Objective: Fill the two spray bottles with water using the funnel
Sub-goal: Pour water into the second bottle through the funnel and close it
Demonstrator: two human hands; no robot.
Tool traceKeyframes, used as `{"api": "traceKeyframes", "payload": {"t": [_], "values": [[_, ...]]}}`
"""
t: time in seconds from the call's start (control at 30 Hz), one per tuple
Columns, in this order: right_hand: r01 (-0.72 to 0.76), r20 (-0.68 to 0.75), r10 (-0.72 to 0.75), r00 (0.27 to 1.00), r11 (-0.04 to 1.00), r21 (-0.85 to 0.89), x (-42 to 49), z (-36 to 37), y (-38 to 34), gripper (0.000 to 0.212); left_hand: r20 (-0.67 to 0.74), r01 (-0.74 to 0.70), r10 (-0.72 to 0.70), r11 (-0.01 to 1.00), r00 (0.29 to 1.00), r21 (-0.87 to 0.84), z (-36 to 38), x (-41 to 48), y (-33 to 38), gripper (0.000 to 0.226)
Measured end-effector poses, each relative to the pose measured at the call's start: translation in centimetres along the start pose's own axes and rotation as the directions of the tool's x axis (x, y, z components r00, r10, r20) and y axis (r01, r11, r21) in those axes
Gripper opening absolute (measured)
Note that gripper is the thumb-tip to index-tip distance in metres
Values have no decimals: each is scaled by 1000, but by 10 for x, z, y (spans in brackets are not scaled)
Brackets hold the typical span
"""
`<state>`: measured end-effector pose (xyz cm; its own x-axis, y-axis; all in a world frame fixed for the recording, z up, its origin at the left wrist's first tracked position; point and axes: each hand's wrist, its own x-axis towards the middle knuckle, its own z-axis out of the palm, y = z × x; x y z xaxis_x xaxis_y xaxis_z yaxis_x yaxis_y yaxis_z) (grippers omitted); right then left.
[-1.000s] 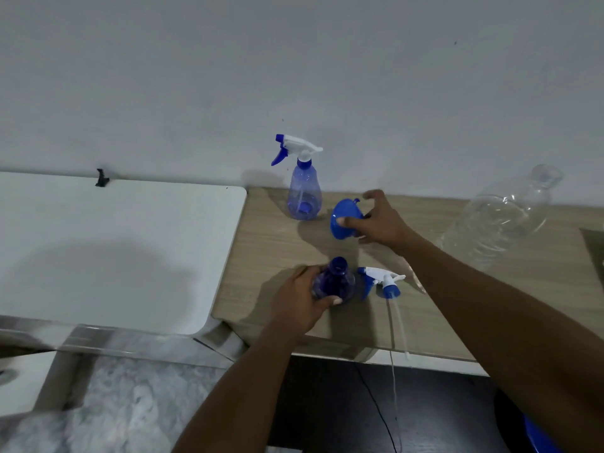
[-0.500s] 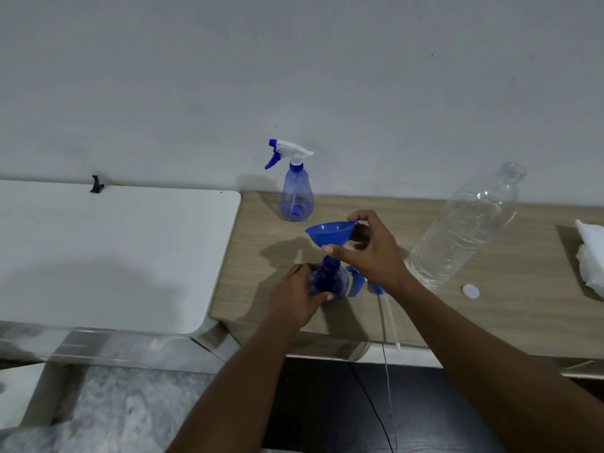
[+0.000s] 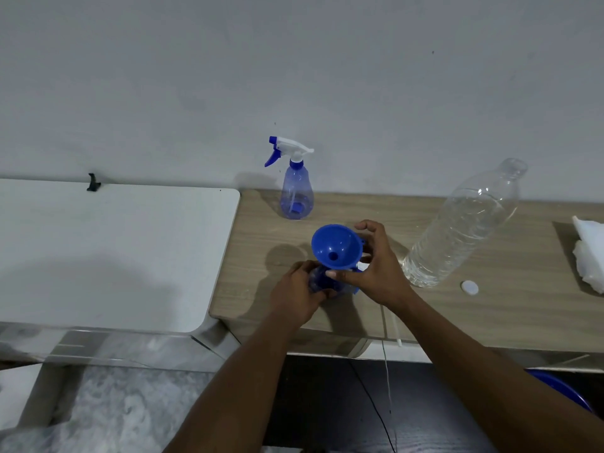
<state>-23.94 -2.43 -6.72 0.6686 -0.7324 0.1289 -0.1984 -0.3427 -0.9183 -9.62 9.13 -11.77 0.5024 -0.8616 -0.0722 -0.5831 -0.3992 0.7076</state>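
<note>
A blue funnel stands with its spout in the neck of an open blue spray bottle near the front of the wooden table. My left hand is wrapped around that bottle. My right hand pinches the funnel at its lower part, fingers spread behind the rim. The bottle's removed spray head lies behind my right hand, mostly hidden; its white dip tube sticks out over the table edge. A second blue spray bottle, trigger head on, stands by the wall.
A large clear water bottle, uncapped and part full, stands to the right, its white cap beside it. White cloth lies at the far right. A white tabletop adjoins on the left. A thin cable hangs below.
My right hand carried the funnel from beside the far spray bottle down onto the near bottle's neck. My left hand kept its hold on the bottle.
</note>
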Motion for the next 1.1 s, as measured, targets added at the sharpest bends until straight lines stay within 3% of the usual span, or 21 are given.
{"api": "traceKeyframes", "payload": {"t": [0.13, 0.23, 0.3, 0.4, 0.47, 0.53, 0.7, 0.9, 1.1], "values": [[-52, 39, 53, 998, 998, -31, -20, -18, 8, 110, 13, 9, -9, 1000, 1000, 7, 4, 4, 3, 61], [-69, -148, 58, 987, 995, -71, -48, -34, 11, 97, 11, 10, -10, 1000, 1000, -15, 6, 6, 4, 64], [-68, -390, 28, 921, 994, -89, -66, -45, 12, 79, 0, -17, 17, 999, 1000, -40, 7, 6, 2, 62], [-113, -678, 39, 734, 992, -65, -74, -65, 18, 83, -1, -37, 37, 997, 999, -64, 9, 7, 0, 61], [-133, -760, 89, 644, 991, 3, -64, -81, 26, 94, 11, -32, 34, 996, 999, -84, 10, 8, 0, 61], [-153, -767, 169, 619, 984, 93, -45, -96, 30, 107, 21, -30, 32, 994, 999, -108, 9, 9, 1, 59], [-98, -672, 151, 725, 988, 116, -1, -116, 21, 118, 26, -24, 27, 992, 999, -121, 8, 8, 2, 53], [-92, -681, 81, 728, 996, 20, 13, -120, 7, 85, 28, -14, 17, 996, 999, -92, 9, 9, 3, 54], [-50, -409, -35, 912, 979, -196, 5, -140, -23, 76, 22, -23, 24, 996, 999, -82, 8, 9, 2, 55]]}}
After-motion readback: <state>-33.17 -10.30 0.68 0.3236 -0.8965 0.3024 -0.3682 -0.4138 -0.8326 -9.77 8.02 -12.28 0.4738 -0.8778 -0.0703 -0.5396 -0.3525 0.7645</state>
